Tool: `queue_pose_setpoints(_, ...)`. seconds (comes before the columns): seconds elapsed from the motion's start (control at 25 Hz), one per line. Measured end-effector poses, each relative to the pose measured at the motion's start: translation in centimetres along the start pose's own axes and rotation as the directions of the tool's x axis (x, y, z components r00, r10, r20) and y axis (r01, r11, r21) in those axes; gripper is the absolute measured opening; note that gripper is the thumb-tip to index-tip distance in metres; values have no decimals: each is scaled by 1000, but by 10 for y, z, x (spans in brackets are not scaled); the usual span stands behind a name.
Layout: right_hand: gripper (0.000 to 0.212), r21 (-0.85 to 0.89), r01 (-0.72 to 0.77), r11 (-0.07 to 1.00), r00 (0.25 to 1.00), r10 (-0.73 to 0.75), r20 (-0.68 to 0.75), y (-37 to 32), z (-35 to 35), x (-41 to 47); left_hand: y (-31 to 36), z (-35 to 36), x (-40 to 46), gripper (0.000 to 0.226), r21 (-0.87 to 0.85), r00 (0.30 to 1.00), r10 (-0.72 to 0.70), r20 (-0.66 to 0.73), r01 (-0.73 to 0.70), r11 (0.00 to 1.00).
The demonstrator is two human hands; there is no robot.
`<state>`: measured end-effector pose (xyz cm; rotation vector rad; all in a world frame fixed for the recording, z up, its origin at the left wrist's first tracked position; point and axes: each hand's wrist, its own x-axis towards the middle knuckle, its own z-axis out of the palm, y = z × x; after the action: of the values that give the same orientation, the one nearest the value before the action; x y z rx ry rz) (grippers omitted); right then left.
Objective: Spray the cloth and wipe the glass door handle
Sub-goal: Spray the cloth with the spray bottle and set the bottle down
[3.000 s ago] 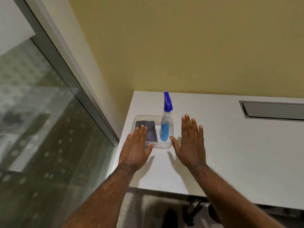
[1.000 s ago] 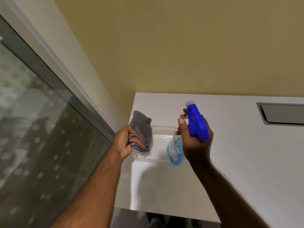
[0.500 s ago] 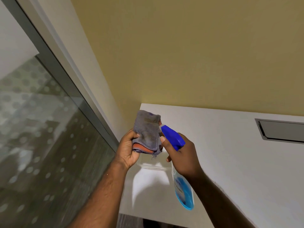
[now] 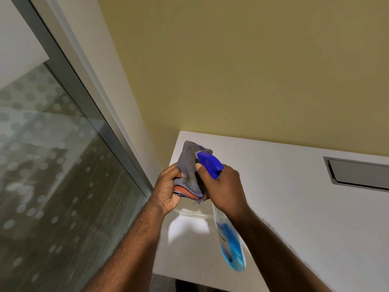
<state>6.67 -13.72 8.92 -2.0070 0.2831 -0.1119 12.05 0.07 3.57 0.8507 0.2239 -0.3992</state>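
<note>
Blue liquid fills the low end of the spray bottle, which hangs nearest the camera, tilted, its blue trigger head aimed at the cloth. Gripping the bottle's neck is the right hand, a finger on the trigger. Just left of the bottle, the left hand is closed round the folded grey cloth, orange at its lower edge, held up right against the nozzle. Below the bottle and behind both hands lies a clear tray on the white table. Far left of the bottle stands the glass door; its handle is out of view. Judging by this, spraying is under way or about to be; whether the cloth is wet I cannot tell, and the wiping is all left to do
</note>
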Motion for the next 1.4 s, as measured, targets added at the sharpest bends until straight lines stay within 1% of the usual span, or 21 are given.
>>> queue_pose_setpoints(0.08,30,20,-27,999,1000,27,-1,-1,-1,5,0,0,1,40,4,1000,-2,-11,2,1000)
queue_pose_setpoints(0.24,31,20,-45,999,999,45,17,-1,-3,12,0,-1,5,39,7,1000,-11,-22,12,1000)
queue_pose_setpoints(0.52,33,39,-26,999,1000,26,-7,5,-6,9,4,1,12,37,27,1000,-7,-21,7,1000)
queue_pose_setpoints(0.64,30,48,-9,999,999,11,-39,4,-4,9,4,4,14,37,24,1000,-15,-6,16,1000)
queue_pose_setpoints(0.76,24,51,-4,999,999,6,-51,3,-4,11,3,8,15,37,14,1000,-21,15,21,1000)
queue_pose_setpoints(0.88,26,55,-3,999,998,6,-58,4,-5,13,2,8,17,39,22,1000,-26,13,26,999)
queue_pose_setpoints(1.0,23,90,27,996,995,-18,-96,-1,-12,15,1,6,17,41,29,1000,-27,4,27,999)
queue_pose_setpoints(1.2,30,193,126,973,978,-90,-189,-9,-22,27,5,-2,18,34,-25,1000,13,14,-13,1000)
queue_pose_setpoints(1.4,28,201,93,975,973,-47,-224,20,-12,45,13,-24,16,29,-9,999,27,-47,-28,1000)
